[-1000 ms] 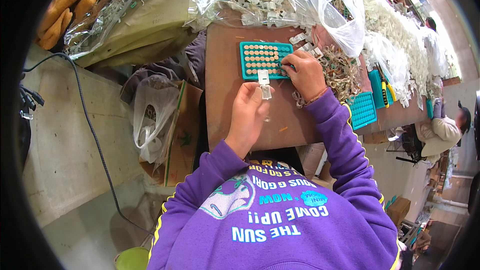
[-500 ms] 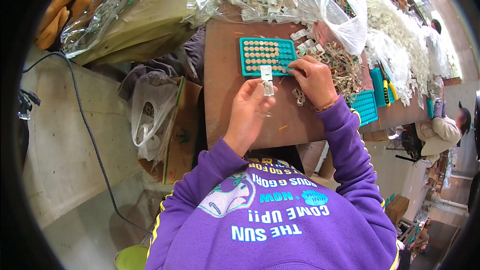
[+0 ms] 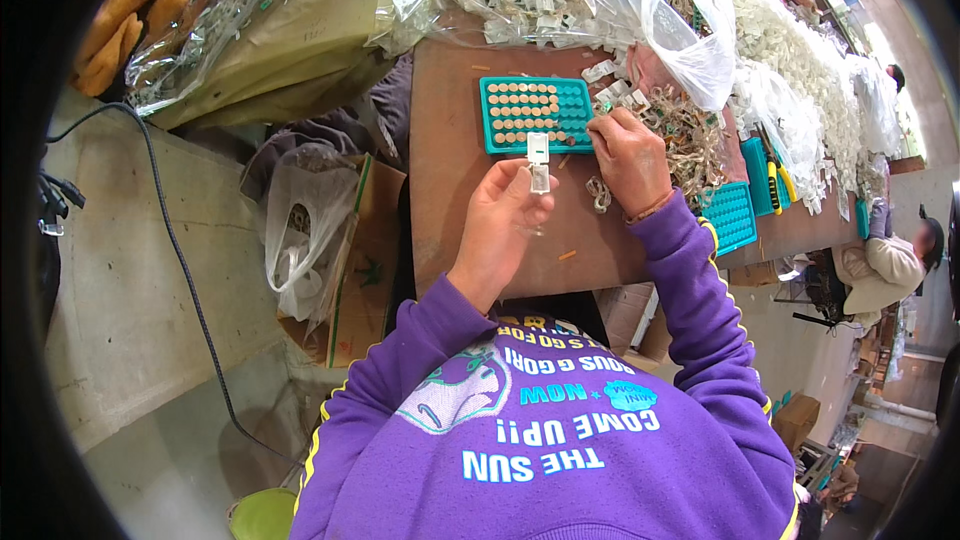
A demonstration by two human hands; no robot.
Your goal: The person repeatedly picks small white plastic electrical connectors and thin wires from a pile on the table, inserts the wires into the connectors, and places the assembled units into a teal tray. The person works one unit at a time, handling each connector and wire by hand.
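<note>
While my left hand (image 3: 498, 215) pinches a small open white plastic case (image 3: 538, 146) at upper centre, my right hand (image 3: 634, 162) bunches its fingers by the lower right of a teal rectangular plastic tray (image 3: 573, 100); whether they grip anything, I cannot tell. Round tan discs (image 3: 523, 111) fill its left pockets; most right ones are bare.

A dark cable (image 3: 180, 230) runs down across a grey slab (image 3: 120, 330) on the left. Orange cloth (image 3: 125, 0) lies at the upper left, near clear film (image 3: 190, 65). A whitish bag (image 3: 300, 240) is at the left side of a cardboard box (image 3: 365, 280). A lime tub (image 3: 262, 518) shows at the lower edge. 2 people (image 3: 882, 260) in pale tops are at the right, 1 higher up.
</note>
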